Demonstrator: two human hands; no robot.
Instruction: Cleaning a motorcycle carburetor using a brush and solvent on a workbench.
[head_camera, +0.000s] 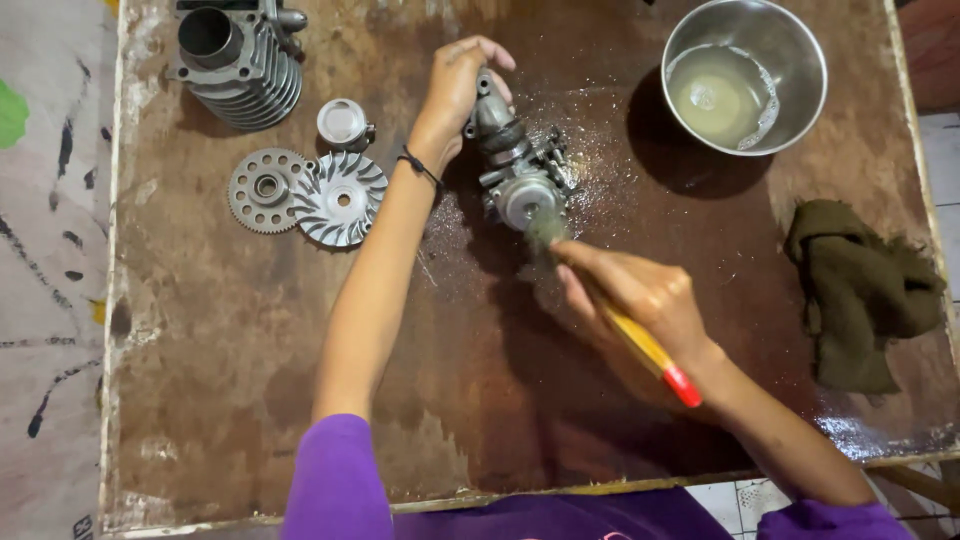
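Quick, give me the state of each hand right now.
Left hand: closed around the top of the grey metal engine part, steadying it on the table.
Right hand: grip closed on a yellow-handled brush, bristles against the part.

Single head view, worn by the person, looking almost straight down on a brown table (250, 400). Close range: the table fills nearly the whole picture, its left, right and near edges showing, far edge cut off. Both forearms enter from the near edge. Strips of floor (50, 250) show at far left and right. No second view to overlap.
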